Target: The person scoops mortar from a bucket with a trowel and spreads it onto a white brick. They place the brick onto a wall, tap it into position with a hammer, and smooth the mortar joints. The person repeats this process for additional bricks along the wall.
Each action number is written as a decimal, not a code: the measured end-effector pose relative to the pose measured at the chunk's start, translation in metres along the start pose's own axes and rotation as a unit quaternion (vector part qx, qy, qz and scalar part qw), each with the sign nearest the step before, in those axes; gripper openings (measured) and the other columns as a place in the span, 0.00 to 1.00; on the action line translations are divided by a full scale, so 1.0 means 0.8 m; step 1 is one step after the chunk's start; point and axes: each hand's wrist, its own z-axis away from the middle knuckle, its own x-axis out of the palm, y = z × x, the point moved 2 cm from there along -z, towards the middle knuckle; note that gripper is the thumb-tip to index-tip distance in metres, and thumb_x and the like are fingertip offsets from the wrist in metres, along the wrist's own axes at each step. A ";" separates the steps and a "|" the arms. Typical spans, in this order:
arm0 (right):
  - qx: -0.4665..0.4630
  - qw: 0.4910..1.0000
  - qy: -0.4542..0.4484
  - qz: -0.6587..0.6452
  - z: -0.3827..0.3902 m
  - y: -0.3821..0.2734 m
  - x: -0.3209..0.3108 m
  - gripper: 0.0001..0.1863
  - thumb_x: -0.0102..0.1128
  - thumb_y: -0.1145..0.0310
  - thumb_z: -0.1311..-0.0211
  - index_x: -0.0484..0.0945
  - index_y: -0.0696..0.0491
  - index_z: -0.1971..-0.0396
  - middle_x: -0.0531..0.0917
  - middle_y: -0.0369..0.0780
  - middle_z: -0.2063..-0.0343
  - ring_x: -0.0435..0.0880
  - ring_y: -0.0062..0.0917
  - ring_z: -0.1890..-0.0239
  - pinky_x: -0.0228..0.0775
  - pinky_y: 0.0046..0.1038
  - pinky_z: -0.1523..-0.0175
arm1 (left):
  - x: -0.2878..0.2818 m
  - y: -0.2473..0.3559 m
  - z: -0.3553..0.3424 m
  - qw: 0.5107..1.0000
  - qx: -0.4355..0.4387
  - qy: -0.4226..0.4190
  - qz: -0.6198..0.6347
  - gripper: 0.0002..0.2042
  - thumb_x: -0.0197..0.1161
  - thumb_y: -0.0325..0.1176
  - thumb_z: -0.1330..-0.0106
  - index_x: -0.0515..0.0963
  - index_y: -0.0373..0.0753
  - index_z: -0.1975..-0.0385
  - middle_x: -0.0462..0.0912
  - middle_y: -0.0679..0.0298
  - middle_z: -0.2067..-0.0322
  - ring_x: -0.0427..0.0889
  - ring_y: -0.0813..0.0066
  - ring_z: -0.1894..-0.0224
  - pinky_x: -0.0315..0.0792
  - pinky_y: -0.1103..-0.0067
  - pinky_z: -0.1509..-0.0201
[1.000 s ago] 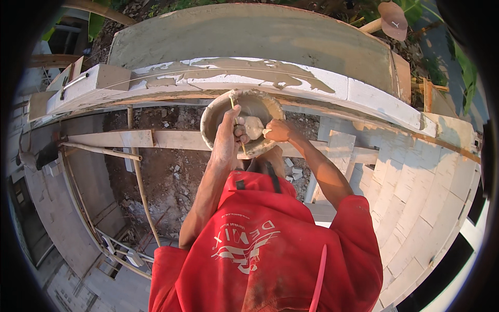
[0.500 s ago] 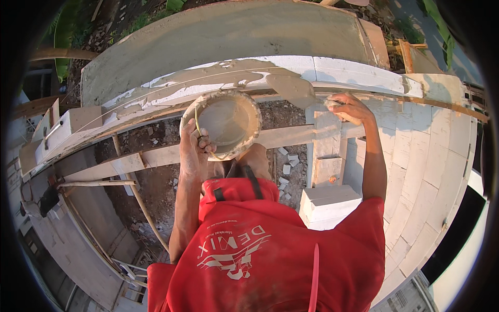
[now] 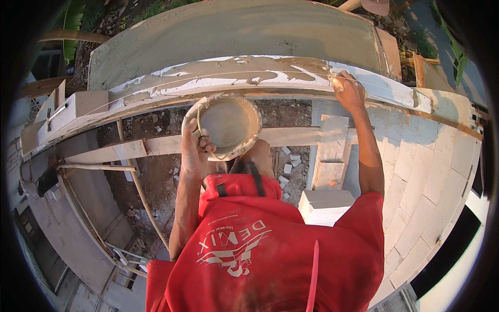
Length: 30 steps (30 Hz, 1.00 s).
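Observation:
My left hand (image 3: 195, 147) is closed around the thin yellowish handle of a round bucket (image 3: 254, 117), tipped so that I look into it. Greyish wet mix coats its inside and rim. My right hand (image 3: 349, 91) grips a trowel (image 3: 336, 81) at the wall top. The trowel's blade is hardly visible now, near the right end of the mortar. Wet grey mortar (image 3: 218, 69) lies in uneven patches along the row of white blocks (image 3: 374, 79), with white showing between them. A thin string runs along the wall above the blocks.
Behind the blocks is a broad grey plastered surface (image 3: 234, 34). Wooden planks (image 3: 291, 136) and poles (image 3: 143, 208) cross below me, over rubble-strewn ground. A white block (image 3: 325, 203) sits right of my body. Block walls (image 3: 416, 156) curve along the right.
My right hand has moved forward and brought the trowel from in front of the wall onto the block tops. Mortar now covers more of the blocks toward the right. My left hand keeps the bucket.

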 end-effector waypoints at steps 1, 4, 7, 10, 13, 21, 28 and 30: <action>-0.022 0.999 0.028 0.007 -0.006 -0.013 0.002 0.18 0.67 0.62 0.40 0.83 0.46 0.49 0.80 0.36 0.42 0.78 0.37 0.41 0.73 0.42 0.39 | -0.005 0.002 0.000 1.000 0.011 -0.003 0.005 0.28 0.53 0.64 0.33 0.74 0.40 0.71 0.61 0.75 0.81 0.62 0.79 0.77 0.62 0.79 0.66; -0.053 0.998 0.041 -0.010 -0.006 -0.026 0.001 0.16 0.66 0.67 0.42 0.82 0.49 0.52 0.80 0.35 0.48 0.80 0.37 0.43 0.76 0.42 0.43 | -0.025 0.002 0.006 0.999 0.013 0.017 0.032 0.27 0.54 0.63 0.33 0.74 0.41 0.71 0.61 0.75 0.81 0.62 0.79 0.77 0.63 0.79 0.66; -0.052 0.997 0.053 -0.010 0.001 -0.027 -0.009 0.17 0.66 0.69 0.42 0.82 0.49 0.52 0.81 0.36 0.47 0.80 0.38 0.43 0.76 0.41 0.43 | -0.042 0.007 0.009 0.996 0.036 0.034 0.071 0.27 0.54 0.63 0.32 0.73 0.40 0.71 0.61 0.75 0.81 0.63 0.79 0.77 0.64 0.80 0.65; -0.043 0.998 0.045 0.031 0.022 -0.046 -0.029 0.17 0.66 0.67 0.40 0.81 0.52 0.50 0.81 0.43 0.46 0.81 0.44 0.45 0.75 0.41 0.44 | -0.058 0.012 0.012 0.993 0.045 0.062 0.092 0.26 0.54 0.62 0.32 0.73 0.40 0.69 0.61 0.75 0.80 0.63 0.81 0.76 0.64 0.80 0.65; -0.057 0.998 0.002 -0.004 0.048 -0.106 -0.050 0.19 0.65 0.65 0.38 0.80 0.51 0.47 0.77 0.48 0.39 0.80 0.48 0.43 0.74 0.44 0.41 | -0.073 0.017 0.015 0.989 0.061 0.097 0.093 0.26 0.55 0.63 0.33 0.72 0.41 0.68 0.61 0.75 0.79 0.63 0.81 0.74 0.63 0.80 0.65; -0.347 0.908 -0.233 0.036 0.064 -0.430 0.066 0.20 0.60 0.69 0.43 0.79 0.55 0.48 0.81 0.51 0.46 0.82 0.48 0.52 0.71 0.47 0.48 | -0.107 0.041 0.011 0.987 0.064 0.091 0.115 0.24 0.64 0.59 0.36 0.71 0.43 0.63 0.59 0.74 0.76 0.59 0.85 0.75 0.59 0.82 0.69; -0.340 0.865 -0.368 0.019 0.055 -0.620 0.155 0.17 0.58 0.66 0.46 0.87 0.56 0.59 0.87 0.54 0.59 0.87 0.47 0.53 0.79 0.45 0.47 | -0.160 0.086 0.022 0.981 0.089 0.077 0.151 0.22 0.61 0.59 0.34 0.70 0.44 0.68 0.54 0.79 0.81 0.56 0.82 0.76 0.55 0.82 0.67; -0.303 0.863 -0.404 0.024 0.047 -0.614 0.137 0.19 0.59 0.62 0.46 0.87 0.57 0.58 0.87 0.54 0.60 0.88 0.46 0.55 0.80 0.44 0.49 | -0.188 0.095 0.025 0.981 0.074 0.092 0.154 0.22 0.60 0.59 0.34 0.69 0.45 0.68 0.54 0.78 0.80 0.56 0.82 0.76 0.55 0.81 0.67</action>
